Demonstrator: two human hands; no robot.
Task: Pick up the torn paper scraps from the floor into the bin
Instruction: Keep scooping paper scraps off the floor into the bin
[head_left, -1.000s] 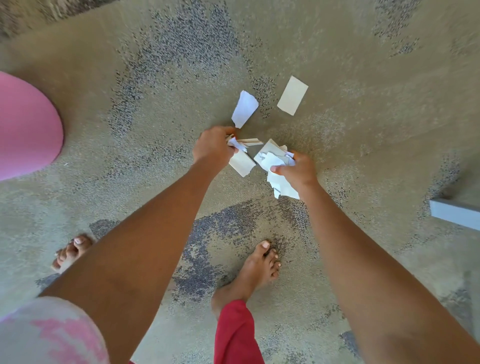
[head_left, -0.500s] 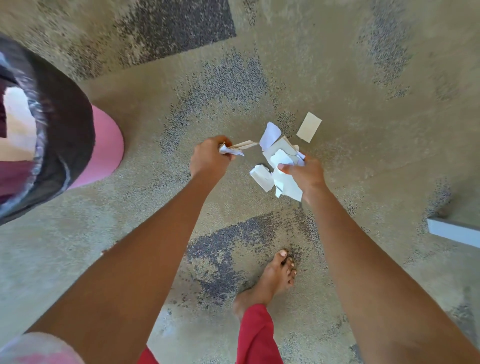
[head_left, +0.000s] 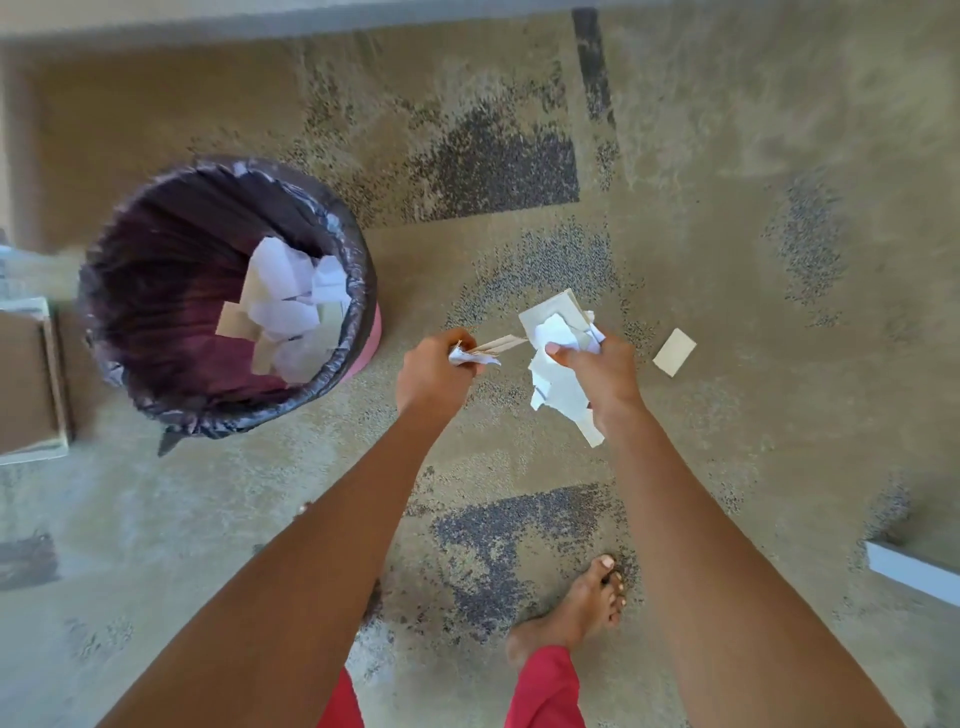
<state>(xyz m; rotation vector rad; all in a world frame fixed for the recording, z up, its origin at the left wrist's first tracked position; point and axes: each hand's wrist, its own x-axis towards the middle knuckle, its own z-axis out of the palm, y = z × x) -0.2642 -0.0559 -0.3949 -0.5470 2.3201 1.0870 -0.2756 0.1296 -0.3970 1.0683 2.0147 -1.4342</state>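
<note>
- The right hand (head_left: 597, 376) is closed around a thick bunch of torn paper scraps (head_left: 558, 358), white and tan pieces sticking out above and below the fist.
- The left hand (head_left: 434, 371) is pinched shut on a smaller bunch of scraps (head_left: 485, 351), held just beside the right hand's bundle.
- One tan scrap (head_left: 674, 352) lies flat on the carpet (head_left: 727, 182), just to the right of the right hand.
- The bin (head_left: 358, 270), lined with a dark bag, stands to the left of the left hand, near but apart.
- Inside the bin lies a heap of white and tan paper pieces (head_left: 291, 306).
</note>
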